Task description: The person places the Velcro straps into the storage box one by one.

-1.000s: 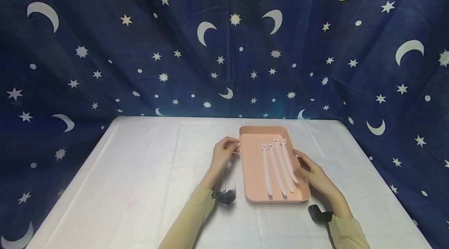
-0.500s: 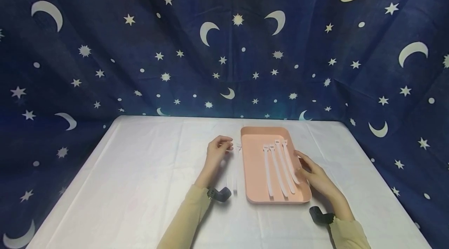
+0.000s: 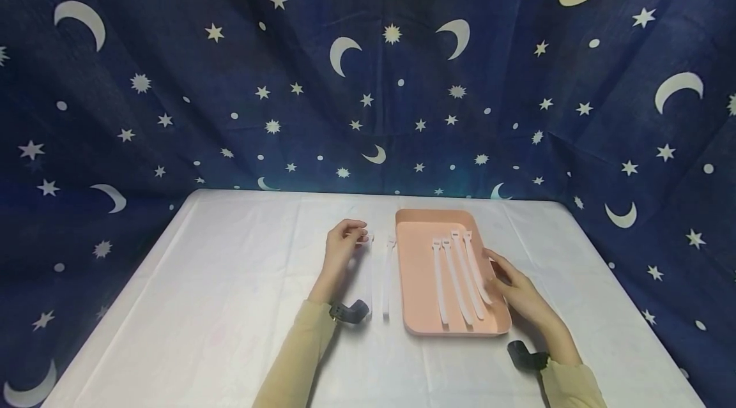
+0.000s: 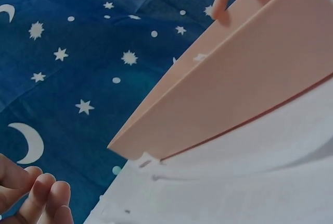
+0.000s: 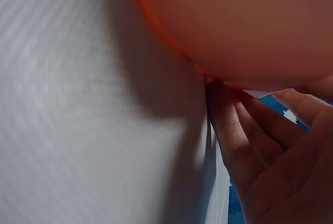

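My right hand (image 3: 517,290) holds the right side of a pink rectangular tray (image 3: 416,306), thumb over the rim and fingers along the outer wall. In the tray lie several white cable-tie straps (image 3: 454,280), slotted heads at the far end. Left of the tray, one more white strap (image 3: 387,287) lies on the table, and beside it another strap (image 3: 370,267) sits by my left hand (image 3: 340,255). That hand hovers with loosely bent fingers close to its head. In the left wrist view the fingertips (image 4: 44,195) are near together, and nothing shows between them.
A white cloth covers the table (image 3: 230,280). Behind it hangs a dark blue curtain (image 3: 287,76) with moons and stars. A black camera mount (image 3: 349,312) on the left wrist hangs near the straps; another mount (image 3: 526,357) is on the right wrist.
My left hand has moved leftward from the tray's left edge, uncovering the two straps on the table. My right hand stays on the tray; the view has shifted slightly.
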